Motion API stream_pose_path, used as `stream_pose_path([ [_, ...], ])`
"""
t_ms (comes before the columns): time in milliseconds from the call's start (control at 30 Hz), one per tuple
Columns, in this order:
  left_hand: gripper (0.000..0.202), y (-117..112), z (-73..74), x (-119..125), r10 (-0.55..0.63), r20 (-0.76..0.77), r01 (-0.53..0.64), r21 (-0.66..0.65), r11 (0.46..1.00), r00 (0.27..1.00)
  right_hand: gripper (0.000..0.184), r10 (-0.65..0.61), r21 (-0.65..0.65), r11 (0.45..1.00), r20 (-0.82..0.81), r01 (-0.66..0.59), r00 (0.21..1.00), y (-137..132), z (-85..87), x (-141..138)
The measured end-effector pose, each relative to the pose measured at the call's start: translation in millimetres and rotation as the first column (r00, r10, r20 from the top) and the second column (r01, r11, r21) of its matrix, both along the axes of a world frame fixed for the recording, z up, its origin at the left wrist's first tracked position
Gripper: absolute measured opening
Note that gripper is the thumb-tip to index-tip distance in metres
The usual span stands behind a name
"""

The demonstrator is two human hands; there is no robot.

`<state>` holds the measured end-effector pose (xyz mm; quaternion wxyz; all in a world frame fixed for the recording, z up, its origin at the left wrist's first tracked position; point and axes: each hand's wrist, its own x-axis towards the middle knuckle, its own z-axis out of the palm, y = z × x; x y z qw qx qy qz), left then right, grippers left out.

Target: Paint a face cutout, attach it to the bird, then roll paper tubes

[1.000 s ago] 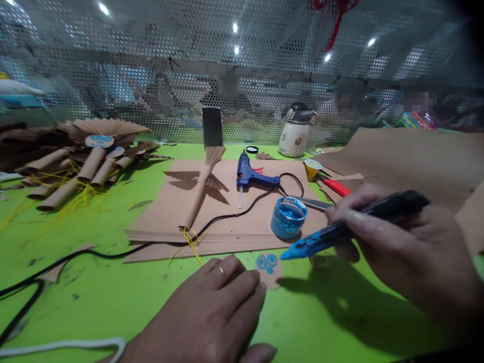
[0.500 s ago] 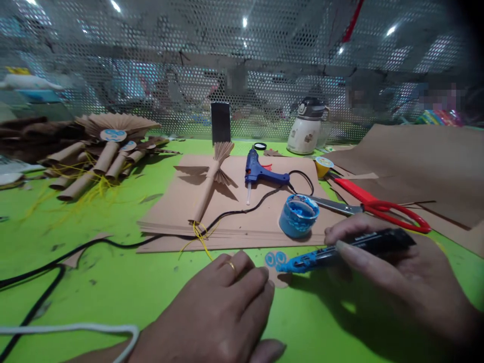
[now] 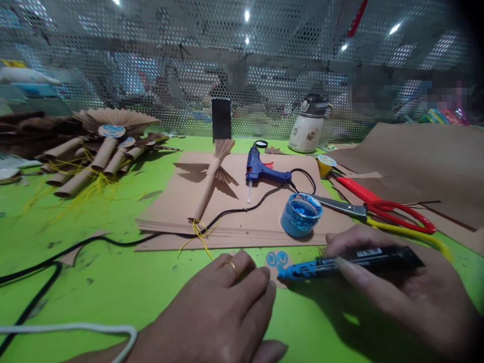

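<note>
Low in the middle, my left hand (image 3: 223,302) has its fingers curled together and pressed on the near-left edge of a small brown paper disc (image 3: 280,281), holding it to the table. Two blue ring shapes are painted side by side on the disc. On the right, my right hand (image 3: 389,287) grips a black paint marker (image 3: 363,263) between thumb and fingers. Its front end is smeared blue, and the tip touches the disc just below the rings. An open jar of blue paint (image 3: 300,218) stands behind the disc on stacked brown card (image 3: 181,201).
A blue glue gun (image 3: 266,171) with a black cord and a paper-tube figure (image 3: 207,186) lie on the card. Red-handled scissors (image 3: 401,214) are beside the jar. More paper-tube figures (image 3: 102,156) lie far left. A phone (image 3: 221,119) and a white bottle (image 3: 308,126) stand behind.
The marker tip has shifted slightly down on the disc, and the marker has rolled so its pale label shows. My left hand stays in place. The view has moved slightly.
</note>
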<state>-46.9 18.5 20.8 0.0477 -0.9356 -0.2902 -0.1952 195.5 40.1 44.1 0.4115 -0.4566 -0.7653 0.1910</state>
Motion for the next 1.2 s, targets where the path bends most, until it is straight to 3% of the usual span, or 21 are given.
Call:
stream_pose_path([
  [200,0.032,2.1,1.7,-2.0,-0.022,-0.017,0.021,-0.015,1.000,1.000,0.005,-0.007,0.090,0.996,0.028,0.005,1.000,-1.2,-3.7,1.6],
  [1200,0.028,1.8,3.0,-0.8,-0.011,0.003,0.011,-0.003,1.000,1.000,0.004,0.025,0.003,1.000,0.043,-0.025,0.999,-1.4,-7.9,2.1],
])
